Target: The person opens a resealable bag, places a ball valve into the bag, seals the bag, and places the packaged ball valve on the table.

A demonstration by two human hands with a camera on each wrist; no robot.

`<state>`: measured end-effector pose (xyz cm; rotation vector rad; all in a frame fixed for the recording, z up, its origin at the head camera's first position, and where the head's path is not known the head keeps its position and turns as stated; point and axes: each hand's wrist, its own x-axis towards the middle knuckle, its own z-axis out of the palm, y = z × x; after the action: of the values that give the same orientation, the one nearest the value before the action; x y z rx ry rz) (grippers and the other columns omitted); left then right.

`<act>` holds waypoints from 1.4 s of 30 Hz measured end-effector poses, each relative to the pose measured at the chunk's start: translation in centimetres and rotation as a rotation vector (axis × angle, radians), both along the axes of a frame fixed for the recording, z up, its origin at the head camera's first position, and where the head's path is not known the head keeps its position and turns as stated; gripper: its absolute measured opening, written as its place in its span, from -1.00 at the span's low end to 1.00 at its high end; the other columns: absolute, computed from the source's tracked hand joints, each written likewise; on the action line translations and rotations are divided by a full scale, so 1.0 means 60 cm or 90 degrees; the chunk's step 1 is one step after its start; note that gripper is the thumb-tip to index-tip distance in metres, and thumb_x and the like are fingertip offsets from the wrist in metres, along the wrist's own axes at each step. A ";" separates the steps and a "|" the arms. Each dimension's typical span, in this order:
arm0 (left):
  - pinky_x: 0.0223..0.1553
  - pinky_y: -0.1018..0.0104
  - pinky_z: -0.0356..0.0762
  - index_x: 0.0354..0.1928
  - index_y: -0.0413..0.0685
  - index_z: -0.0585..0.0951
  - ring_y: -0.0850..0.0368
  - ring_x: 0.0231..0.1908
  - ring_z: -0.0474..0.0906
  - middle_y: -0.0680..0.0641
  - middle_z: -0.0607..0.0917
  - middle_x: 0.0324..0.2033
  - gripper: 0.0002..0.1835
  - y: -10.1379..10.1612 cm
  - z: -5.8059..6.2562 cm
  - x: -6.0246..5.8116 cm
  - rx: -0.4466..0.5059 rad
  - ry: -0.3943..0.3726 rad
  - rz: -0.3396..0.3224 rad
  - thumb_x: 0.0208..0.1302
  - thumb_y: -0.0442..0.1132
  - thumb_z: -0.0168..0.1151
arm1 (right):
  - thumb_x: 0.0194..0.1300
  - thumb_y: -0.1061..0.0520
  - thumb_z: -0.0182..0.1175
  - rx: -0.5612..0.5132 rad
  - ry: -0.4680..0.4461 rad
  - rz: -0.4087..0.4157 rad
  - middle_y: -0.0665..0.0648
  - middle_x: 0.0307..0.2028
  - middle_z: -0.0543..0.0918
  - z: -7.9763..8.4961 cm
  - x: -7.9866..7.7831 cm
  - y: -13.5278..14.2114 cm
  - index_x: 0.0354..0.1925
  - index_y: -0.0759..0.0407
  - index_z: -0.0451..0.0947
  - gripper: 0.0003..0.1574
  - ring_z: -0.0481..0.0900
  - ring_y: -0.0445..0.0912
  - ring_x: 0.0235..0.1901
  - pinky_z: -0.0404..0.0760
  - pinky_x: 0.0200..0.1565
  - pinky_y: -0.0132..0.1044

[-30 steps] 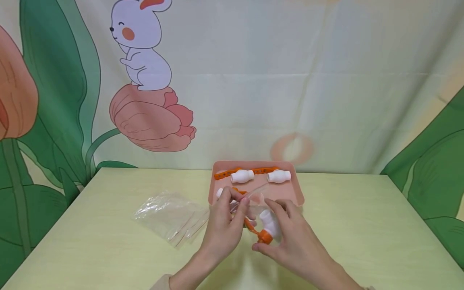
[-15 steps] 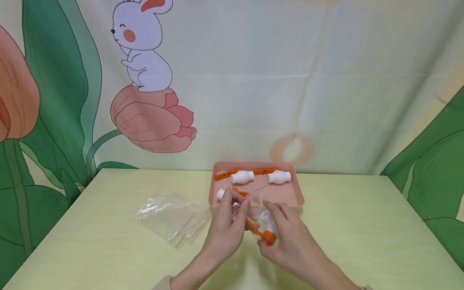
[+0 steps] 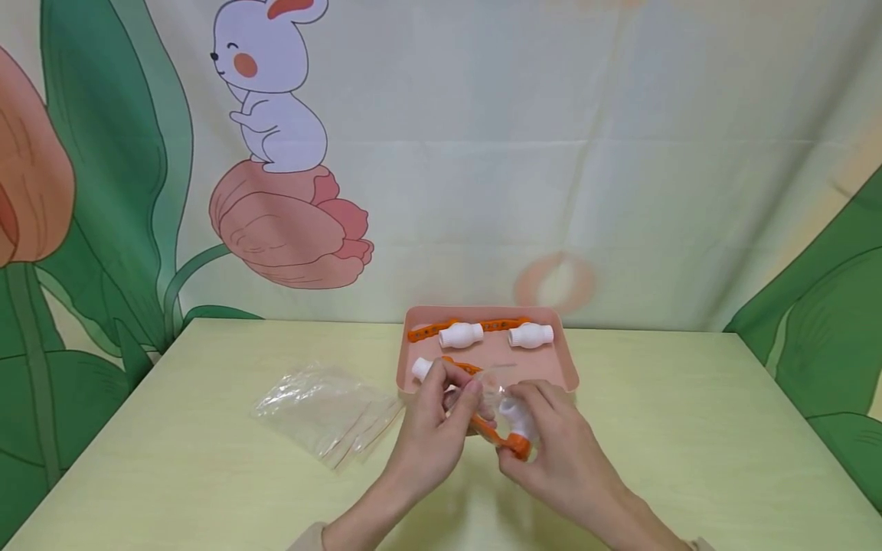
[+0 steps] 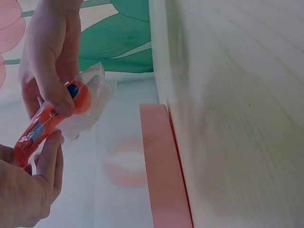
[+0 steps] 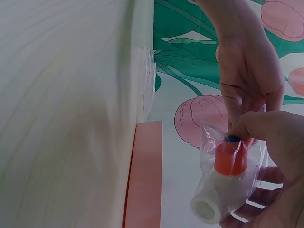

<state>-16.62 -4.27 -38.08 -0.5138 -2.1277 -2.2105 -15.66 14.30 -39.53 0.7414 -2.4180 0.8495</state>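
A white ball valve [image 3: 521,419] with an orange lever handle [image 4: 38,128] is inside a clear plastic bag [image 5: 206,147]. My right hand [image 3: 561,448] grips the valve through the film, its thumb on the orange cap [image 5: 230,159] and its fingers round the white body. My left hand [image 3: 434,436] pinches the bag near the far end of the handle, which those fingers partly hide in the head view. Both hands hold the bagged valve above the table, in front of a pink tray [image 3: 570,367].
In the tray, two white valves [image 3: 460,335] [image 3: 530,334] with orange handles lie along the back; another valve [image 3: 422,369] is partly behind my left hand. Several clear zip bags [image 3: 320,409] lie on the table [image 3: 207,459] at left. A printed curtain [image 3: 448,153] hangs behind.
My right hand has shifted slightly right with the valve's orange cap. The bag's loose upper edge has dropped and folded lower between the hands. My left hand stays nearly in place.
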 end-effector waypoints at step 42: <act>-0.05 0.20 0.54 0.01 -0.01 0.57 0.08 0.01 0.54 0.06 0.61 -0.09 -0.80 -0.075 -0.010 -0.013 -0.293 0.015 -0.102 0.52 -0.09 0.19 | -0.09 0.23 0.41 0.106 -0.131 -0.168 0.24 -0.06 0.65 -0.013 -0.027 0.159 0.01 0.42 0.58 -0.37 0.57 0.07 -0.15 0.63 -0.18 -0.02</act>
<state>-17.39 -8.75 -38.68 -0.7439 -2.6735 -1.7553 -17.28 23.86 -40.30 0.3942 -2.7178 0.6527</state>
